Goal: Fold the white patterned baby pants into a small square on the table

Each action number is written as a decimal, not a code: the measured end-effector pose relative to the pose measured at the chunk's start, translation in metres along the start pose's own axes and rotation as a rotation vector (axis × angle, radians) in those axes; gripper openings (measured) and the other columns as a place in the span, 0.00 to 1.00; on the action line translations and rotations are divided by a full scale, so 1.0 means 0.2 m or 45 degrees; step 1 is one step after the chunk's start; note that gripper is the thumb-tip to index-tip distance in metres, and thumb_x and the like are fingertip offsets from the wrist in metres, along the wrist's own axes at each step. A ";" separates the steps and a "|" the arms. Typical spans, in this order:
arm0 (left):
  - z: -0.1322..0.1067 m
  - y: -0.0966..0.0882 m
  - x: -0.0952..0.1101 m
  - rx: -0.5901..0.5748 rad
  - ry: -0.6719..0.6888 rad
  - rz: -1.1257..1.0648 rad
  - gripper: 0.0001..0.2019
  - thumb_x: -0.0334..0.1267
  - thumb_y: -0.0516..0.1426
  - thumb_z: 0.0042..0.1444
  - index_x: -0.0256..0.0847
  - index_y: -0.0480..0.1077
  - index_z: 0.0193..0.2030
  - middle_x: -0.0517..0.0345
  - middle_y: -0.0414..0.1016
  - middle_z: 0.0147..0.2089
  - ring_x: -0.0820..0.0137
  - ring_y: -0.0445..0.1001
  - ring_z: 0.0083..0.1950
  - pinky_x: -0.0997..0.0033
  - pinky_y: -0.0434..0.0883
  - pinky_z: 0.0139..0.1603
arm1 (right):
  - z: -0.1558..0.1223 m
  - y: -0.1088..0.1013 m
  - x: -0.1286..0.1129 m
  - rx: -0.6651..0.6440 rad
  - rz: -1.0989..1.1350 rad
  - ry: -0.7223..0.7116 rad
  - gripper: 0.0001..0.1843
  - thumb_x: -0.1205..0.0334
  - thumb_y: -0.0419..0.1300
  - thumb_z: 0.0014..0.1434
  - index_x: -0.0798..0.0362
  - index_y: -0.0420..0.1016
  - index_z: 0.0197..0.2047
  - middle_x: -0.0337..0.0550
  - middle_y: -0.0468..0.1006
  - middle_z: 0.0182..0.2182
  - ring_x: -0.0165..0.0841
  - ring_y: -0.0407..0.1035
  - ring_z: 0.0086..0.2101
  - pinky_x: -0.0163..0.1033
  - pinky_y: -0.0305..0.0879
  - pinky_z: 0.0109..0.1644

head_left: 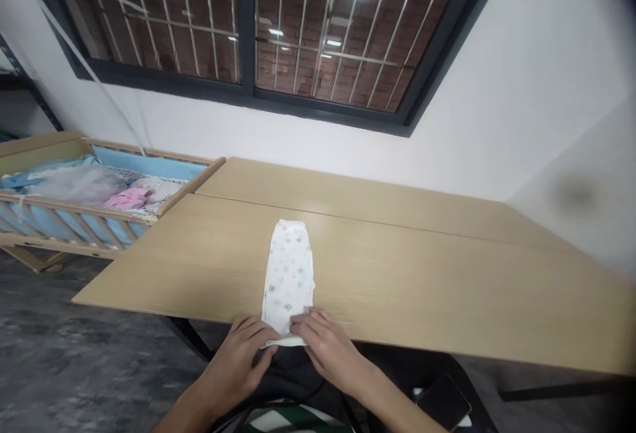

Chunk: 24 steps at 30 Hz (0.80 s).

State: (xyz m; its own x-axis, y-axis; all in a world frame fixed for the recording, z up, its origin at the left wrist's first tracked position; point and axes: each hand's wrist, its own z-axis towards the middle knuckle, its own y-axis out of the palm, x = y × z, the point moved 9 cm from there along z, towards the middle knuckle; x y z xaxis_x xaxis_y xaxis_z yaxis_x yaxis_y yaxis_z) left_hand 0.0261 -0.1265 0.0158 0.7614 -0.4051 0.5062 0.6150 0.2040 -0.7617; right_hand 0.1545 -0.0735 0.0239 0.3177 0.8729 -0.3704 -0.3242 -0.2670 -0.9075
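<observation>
Fingers (pixel 256 328) of the left hand (pixel 243 357) lay over the near left corner of a long, narrow white cloth piece (pixel 289 267) printed with small grey-green motifs, the thumb tucked below, so that this hand gripped the corner lightly. At the near right corner, the right hand (pixel 330 347) had its fingers bent over the fabric; its thumb was mostly hidden, but it too seemed to hold the cloth in a loose pinch. Between them, the cloth's near edge was slightly raised at the brink of the pale, wood-grained surface (pixel 422 281), while the rest lay flat, stretching away from the person.

Judged from this, the step in hand was turning or straightening that near edge. The next move called for both corners to be kept level and the fabric smooth, since thin, soft cloth could easily crease or skew.

Below the surface, to the right, a black, flat, rectangular object like a phone (pixel 444 403) rested on something dark. Left of the surface stood a light wooden slatted crib (pixel 191 187) with a pale blue lining (pixel 149 165), holding a crumpled pink cloth (pixel 130 198) among other fabrics. Beyond rose a white wall (pixel 497 122) and a dark-framed window (pixel 322 110) with metal bars.
</observation>
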 end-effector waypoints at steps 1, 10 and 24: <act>0.02 -0.04 0.01 -0.011 -0.028 -0.093 0.10 0.32 0.52 0.68 0.46 0.74 0.48 0.57 0.79 0.45 0.65 0.76 0.49 0.62 0.72 0.53 | 0.01 -0.06 -0.01 0.026 0.103 0.019 0.17 0.73 0.49 0.69 0.52 0.71 0.56 0.50 0.74 0.57 0.38 0.67 0.59 0.47 0.60 0.68; 0.69 -0.37 -0.31 0.253 -0.324 -0.164 0.14 0.45 0.56 0.65 0.41 0.77 0.51 0.53 0.82 0.49 0.64 0.79 0.47 0.67 0.74 0.51 | 0.47 -0.50 0.51 0.461 0.543 0.344 0.17 0.53 0.61 0.65 0.52 0.72 0.53 0.46 0.77 0.46 0.35 0.70 0.39 0.41 0.68 0.45; 0.93 0.00 -0.37 -0.084 -0.492 0.402 0.24 0.41 0.55 0.65 0.28 0.68 0.64 0.29 0.68 0.66 0.45 0.67 0.65 0.48 0.63 0.65 | 0.79 -0.32 1.03 0.412 0.236 0.512 0.25 0.58 0.59 0.65 0.56 0.66 0.64 0.59 0.68 0.61 0.43 0.66 0.60 0.51 0.60 0.66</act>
State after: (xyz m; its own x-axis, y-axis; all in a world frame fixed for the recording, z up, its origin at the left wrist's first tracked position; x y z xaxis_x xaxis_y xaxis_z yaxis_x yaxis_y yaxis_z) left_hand 0.0075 0.0689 0.0528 0.9363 0.0294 0.3501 0.3375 0.2015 -0.9195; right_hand 0.1003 0.1867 0.0366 0.5242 0.5815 -0.6221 -0.6446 -0.2065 -0.7361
